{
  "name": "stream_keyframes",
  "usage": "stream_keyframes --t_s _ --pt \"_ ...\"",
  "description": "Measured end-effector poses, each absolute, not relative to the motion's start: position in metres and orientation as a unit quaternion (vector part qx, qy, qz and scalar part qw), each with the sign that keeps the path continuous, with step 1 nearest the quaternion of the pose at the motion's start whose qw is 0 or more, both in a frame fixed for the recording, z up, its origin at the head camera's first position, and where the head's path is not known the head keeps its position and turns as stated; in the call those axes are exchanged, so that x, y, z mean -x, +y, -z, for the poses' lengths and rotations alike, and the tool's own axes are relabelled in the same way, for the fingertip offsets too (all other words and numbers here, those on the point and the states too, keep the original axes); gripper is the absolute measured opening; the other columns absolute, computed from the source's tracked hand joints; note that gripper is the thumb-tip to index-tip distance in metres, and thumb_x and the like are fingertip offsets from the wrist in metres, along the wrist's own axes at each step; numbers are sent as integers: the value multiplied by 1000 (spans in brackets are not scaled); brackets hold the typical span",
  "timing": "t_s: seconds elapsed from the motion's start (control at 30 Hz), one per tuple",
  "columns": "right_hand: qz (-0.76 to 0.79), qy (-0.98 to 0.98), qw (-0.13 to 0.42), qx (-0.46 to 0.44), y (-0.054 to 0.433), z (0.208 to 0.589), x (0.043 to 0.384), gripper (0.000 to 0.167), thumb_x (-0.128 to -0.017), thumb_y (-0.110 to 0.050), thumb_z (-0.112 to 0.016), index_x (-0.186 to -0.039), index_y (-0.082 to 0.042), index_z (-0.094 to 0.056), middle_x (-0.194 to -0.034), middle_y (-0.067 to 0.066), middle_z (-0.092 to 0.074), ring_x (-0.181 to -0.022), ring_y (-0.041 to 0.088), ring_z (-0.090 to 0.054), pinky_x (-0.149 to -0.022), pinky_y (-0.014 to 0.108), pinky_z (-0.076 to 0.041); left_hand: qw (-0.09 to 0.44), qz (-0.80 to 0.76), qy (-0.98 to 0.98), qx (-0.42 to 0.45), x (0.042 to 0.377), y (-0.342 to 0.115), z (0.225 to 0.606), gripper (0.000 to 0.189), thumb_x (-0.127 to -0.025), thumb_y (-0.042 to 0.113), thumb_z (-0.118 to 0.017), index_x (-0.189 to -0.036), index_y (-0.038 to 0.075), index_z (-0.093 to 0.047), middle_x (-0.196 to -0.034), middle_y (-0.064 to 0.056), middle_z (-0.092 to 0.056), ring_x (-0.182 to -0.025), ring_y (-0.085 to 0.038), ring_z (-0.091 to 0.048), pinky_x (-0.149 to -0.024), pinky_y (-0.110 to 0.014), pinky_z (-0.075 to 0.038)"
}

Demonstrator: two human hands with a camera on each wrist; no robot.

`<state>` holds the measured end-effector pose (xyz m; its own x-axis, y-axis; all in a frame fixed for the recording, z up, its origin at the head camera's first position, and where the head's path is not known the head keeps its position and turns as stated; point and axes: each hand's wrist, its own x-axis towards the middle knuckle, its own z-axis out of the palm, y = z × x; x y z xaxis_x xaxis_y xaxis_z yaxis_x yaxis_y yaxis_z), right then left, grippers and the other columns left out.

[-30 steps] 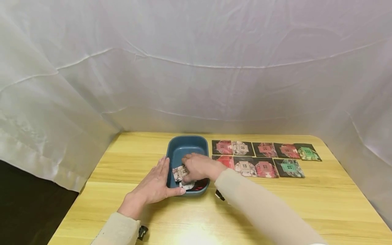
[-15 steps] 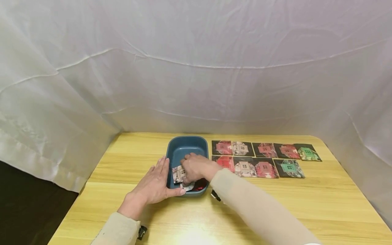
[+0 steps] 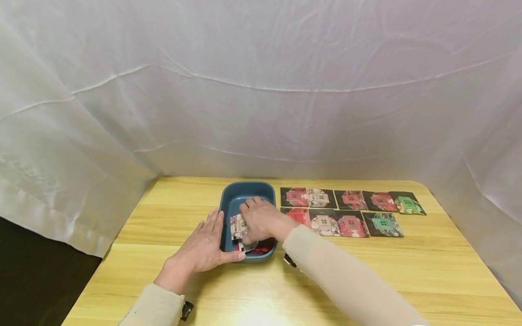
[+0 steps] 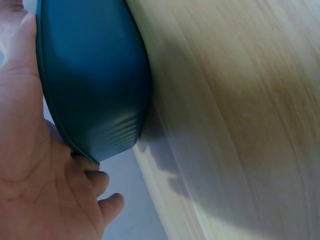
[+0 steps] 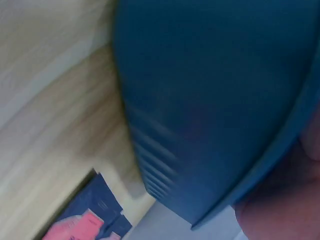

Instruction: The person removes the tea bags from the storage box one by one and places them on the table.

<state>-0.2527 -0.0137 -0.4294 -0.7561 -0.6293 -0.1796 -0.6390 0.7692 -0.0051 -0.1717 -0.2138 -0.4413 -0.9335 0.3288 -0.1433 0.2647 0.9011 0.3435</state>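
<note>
A deep blue plastic bin (image 3: 248, 186) stands on the table, its outer wall (image 4: 95, 75) large in the left wrist view. My left hand (image 3: 200, 246) rests along its left side with extended fingers, the thumb lying over the near rim. Inside the bin, my right hand (image 3: 263, 221) has curled fingers and pinches a small square sachet (image 3: 238, 226) printed in cream and dark tones; the hand covers part of it. Beneath lie a whitish sachet (image 3: 246, 247) and a shiny red one (image 3: 266, 247). The right wrist view shows mostly the bin's wall (image 5: 210, 110).
Right of the bin, several flat square sachets lie in two rows, among them a pink one (image 3: 296, 197), a cream one (image 3: 325, 222) and a green one (image 3: 384, 224). Pale cloth (image 3: 261, 113) hangs behind the wooden table (image 3: 346, 271).
My right hand shifts slightly within the bin, and the cream sachet at its fingers tilts. More of the red sachet shows below. The left hand stays on the bin's side.
</note>
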Motion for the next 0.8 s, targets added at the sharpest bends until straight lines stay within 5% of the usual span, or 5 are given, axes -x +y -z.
stream_keyframes --t_s 0.43,0.8 --pt "-36 935 12 353 6 413 243 72 -77 -63 -77 -125 -14 -57 -113 2 -58 -102 21 -49 -88 34 -47 98 -173 968 -152 171 -213 443 133 -84 80 -68 -167 -6 -9 -175 -26 -8 -164 -39 -11 -131 -58 -21" --pt "11 935 -9 354 38 397 238 78 -77 -62 -79 -131 -10 -58 -113 2 -57 -100 20 -48 -88 35 -47 98 -173 969 -148 171 -213 441 134 -84 80 -69 -166 -7 -9 -175 -26 -8 -164 -39 -12 -132 -57 -21"
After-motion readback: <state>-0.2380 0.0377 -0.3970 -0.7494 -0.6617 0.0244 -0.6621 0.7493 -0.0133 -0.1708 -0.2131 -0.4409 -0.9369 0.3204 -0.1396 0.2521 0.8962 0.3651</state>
